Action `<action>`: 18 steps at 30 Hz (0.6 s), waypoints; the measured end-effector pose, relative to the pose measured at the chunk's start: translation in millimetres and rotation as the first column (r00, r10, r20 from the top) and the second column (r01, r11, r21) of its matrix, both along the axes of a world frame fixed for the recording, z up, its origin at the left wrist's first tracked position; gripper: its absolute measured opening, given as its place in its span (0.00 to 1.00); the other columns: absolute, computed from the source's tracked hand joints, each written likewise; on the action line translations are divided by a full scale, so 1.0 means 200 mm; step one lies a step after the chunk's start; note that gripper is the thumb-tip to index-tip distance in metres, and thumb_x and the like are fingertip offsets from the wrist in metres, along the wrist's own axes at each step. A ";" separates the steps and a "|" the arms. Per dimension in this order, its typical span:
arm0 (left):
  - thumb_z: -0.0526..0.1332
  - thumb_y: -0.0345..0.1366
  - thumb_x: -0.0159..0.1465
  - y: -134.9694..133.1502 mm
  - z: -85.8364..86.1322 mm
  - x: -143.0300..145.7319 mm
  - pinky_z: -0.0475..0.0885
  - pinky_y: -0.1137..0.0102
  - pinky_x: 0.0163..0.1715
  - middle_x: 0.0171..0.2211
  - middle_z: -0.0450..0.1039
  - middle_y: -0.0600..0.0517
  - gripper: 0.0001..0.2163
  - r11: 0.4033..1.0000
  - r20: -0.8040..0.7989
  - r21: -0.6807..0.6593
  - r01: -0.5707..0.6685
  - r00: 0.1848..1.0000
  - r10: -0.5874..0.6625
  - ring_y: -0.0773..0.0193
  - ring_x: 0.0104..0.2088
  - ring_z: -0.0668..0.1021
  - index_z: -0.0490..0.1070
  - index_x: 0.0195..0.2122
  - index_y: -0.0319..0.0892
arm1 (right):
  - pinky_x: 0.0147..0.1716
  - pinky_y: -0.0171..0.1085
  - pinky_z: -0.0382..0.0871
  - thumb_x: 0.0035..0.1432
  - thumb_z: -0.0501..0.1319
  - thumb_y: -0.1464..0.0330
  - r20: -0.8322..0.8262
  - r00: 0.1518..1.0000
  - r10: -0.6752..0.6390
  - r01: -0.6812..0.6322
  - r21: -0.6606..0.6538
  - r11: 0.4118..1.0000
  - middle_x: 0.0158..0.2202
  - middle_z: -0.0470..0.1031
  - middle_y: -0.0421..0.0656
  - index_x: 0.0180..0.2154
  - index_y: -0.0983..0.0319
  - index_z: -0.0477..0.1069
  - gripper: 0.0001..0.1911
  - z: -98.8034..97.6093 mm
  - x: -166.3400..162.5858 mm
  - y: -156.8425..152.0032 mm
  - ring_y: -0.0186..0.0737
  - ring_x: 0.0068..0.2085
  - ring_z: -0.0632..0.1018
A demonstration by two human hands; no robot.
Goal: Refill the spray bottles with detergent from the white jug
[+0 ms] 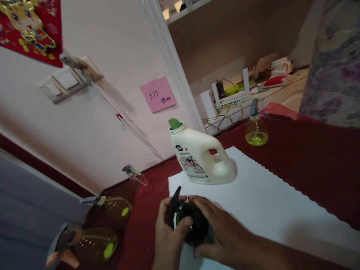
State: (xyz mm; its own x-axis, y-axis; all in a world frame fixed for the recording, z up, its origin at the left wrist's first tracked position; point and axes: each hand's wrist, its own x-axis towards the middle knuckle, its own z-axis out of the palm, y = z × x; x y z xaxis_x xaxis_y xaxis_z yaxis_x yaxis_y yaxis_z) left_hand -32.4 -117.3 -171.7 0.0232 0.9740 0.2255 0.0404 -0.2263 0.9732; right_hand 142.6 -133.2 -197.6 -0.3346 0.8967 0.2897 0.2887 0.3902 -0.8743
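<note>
A dark green pump bottle (199, 221) is between my two hands low in the head view, over a white sheet (270, 195). My left hand (170, 232) is closed around its collar and pump head (177, 200), the thumb lying across the shoulder. My right hand (222, 225) wraps the body from the right, fingers over the top and thumb lower down. Just beyond stands a cream detergent jug (202, 153) with a handle and a picture label. Its mouth has no cap, and a green spout (174, 123) sticks up inside.
Spray bottles with yellowish liquid stand at the left (97, 243), behind it (116, 208), and at the right (256, 131). A clear spray bottle (137, 178) is near the wall. The tabletop (295, 153) is dark red. A white router (232, 97) sits on the back ledge.
</note>
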 end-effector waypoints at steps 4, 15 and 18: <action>0.73 0.44 0.56 -0.02 0.02 0.01 0.75 0.67 0.45 0.42 0.81 0.48 0.18 0.999 -0.059 -0.032 0.011 0.998 -0.013 0.56 0.44 0.80 0.77 0.45 0.43 | 0.66 0.50 0.60 0.41 0.78 0.69 0.023 1.000 0.005 -0.005 -0.012 1.000 0.67 0.61 0.47 0.66 0.57 0.56 0.53 -0.01 0.00 0.01 0.49 0.66 0.64; 0.59 0.48 0.69 -0.02 -0.14 -0.06 0.69 0.61 0.56 0.54 0.76 0.43 0.19 0.997 -0.283 0.074 0.039 0.959 -0.016 0.50 0.56 0.75 0.73 0.56 0.44 | 0.65 0.59 0.62 0.61 0.64 0.63 0.085 0.985 -0.151 0.111 0.360 0.926 0.72 0.48 0.55 0.71 0.60 0.39 0.47 -0.03 0.06 -0.03 0.54 0.71 0.56; 0.56 0.45 0.71 -0.03 -0.11 -0.01 0.72 0.63 0.51 0.48 0.76 0.45 0.16 0.983 -0.269 0.167 0.077 0.963 -0.030 0.53 0.49 0.77 0.73 0.53 0.44 | 0.66 0.56 0.61 0.66 0.54 0.74 0.091 0.973 -0.214 0.093 0.691 0.717 0.71 0.53 0.51 0.69 0.60 0.48 0.33 0.10 0.09 0.00 0.49 0.71 0.56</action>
State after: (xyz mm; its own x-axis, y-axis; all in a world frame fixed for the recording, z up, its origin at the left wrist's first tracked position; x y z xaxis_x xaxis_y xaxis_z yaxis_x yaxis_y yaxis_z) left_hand -33.9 -123.6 -193.9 0.1561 0.9158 0.3701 0.2741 -0.4001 0.8745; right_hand 160.3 -132.9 -178.5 -0.3040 0.5218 0.7971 0.5035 0.7983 -0.3306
